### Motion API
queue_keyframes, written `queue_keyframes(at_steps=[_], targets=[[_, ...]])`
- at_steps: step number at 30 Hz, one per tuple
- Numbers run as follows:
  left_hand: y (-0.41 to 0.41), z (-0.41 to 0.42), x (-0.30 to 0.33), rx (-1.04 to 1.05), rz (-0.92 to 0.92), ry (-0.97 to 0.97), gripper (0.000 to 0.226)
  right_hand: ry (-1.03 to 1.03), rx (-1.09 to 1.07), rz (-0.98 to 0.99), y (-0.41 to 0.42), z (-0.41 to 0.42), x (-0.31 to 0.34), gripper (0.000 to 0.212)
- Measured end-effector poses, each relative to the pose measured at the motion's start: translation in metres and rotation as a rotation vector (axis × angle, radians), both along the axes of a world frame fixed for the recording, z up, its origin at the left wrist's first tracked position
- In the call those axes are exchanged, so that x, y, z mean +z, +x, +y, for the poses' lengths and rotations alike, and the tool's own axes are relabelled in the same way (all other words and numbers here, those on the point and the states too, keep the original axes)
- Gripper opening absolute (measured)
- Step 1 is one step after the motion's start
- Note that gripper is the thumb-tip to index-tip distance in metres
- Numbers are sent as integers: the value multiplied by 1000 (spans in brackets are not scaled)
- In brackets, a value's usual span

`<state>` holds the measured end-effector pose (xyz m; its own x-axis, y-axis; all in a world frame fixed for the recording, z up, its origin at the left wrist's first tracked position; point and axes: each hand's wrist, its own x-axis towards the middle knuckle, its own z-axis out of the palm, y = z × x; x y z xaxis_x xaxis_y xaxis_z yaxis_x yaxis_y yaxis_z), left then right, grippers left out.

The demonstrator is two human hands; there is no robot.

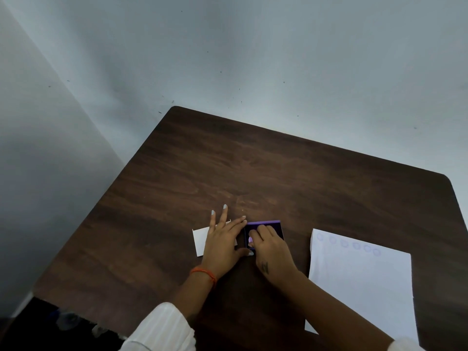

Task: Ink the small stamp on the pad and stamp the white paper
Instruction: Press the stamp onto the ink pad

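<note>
Dark wood table [291, 173], centre frame: right hand [269, 245] pinches small stamp [250, 240] on purple ink pad [276, 225]; left hand [222, 239] flat, fingers spread, steadying it. White paper [362, 279] lower right.

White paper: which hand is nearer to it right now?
Right. The right hand is over the purple ink pad, just left of the white paper. The left hand lies farther left, flat on a small white card.
</note>
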<state>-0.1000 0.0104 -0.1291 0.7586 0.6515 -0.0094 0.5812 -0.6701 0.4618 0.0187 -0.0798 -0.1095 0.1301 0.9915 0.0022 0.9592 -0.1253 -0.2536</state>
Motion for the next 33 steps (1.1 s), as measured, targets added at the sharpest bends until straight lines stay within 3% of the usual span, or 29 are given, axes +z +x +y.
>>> queue_keyframes(at_steps=[7, 11, 14, 22, 30, 33], targets=[[0, 4, -3, -24, -13, 19, 71, 43, -10, -52, 1, 1, 1, 50], [-1, 2, 2, -27, -16, 32, 74, -35, -8, 140, 9, 7, 14, 27], [0, 3, 3, -24, -5, 30, 75, 69, -176, 307, 16, 15, 28, 18], [1, 0, 4, -15, -13, 40, 72, -49, -58, 66, 2, 17, 7, 52], [1, 2, -1, -13, -2, 14, 70, 77, -17, -25, 1, 13, 5, 55], [0, 3, 0, -20, -5, 24, 70, 37, -1, 35, 3, 15, 7, 46]])
